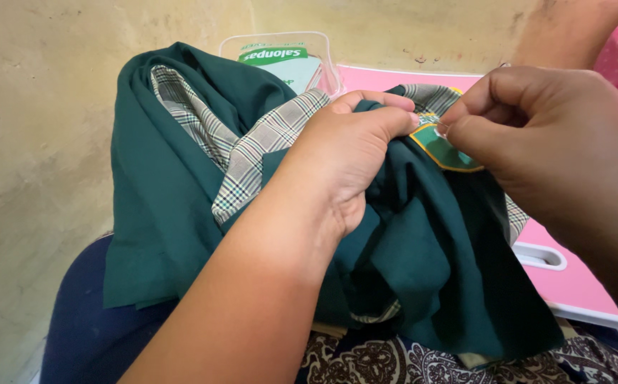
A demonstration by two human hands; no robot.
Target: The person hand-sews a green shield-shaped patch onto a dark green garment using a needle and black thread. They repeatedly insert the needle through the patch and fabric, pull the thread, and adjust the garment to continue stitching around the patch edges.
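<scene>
Head view: a dark green woven-cloth garment (181, 178) with a beige-and-green plaid lining (252, 153) lay bunched over the person's lap, one part draped left, the rest hanging down at right. Left hand (344, 167) was closed on a fold of the green cloth, thumb on top, fingers wrapped under, holding it taut just beside a green shield-shaped patch with yellow edging (444, 149). Right hand (536, 135) was pinched shut, thumb and forefinger tips pressed together right at the patch's upper edge; something very thin seemed held there, probably a needle, too small to tell for sure. No thread visible.

Handling, as a judgement: the cloth looked light, soft and limp, creased easily, not slippery, not fragile; it would sag wherever unsupported, so the hold belonged close beside the patch, cloth stretched over the fingers as the left hand had it. The patch looked a bit stiffer than the cloth.

Behind: a clear plastic box with a green-and-white label (284, 60), resting on a pink plastic tabletop (579, 281) with a white slot handle. Below: brown patterned batik cloth (394, 363), a dark blue surface (85, 320) at left, a stained yellowish wall (32, 107).
</scene>
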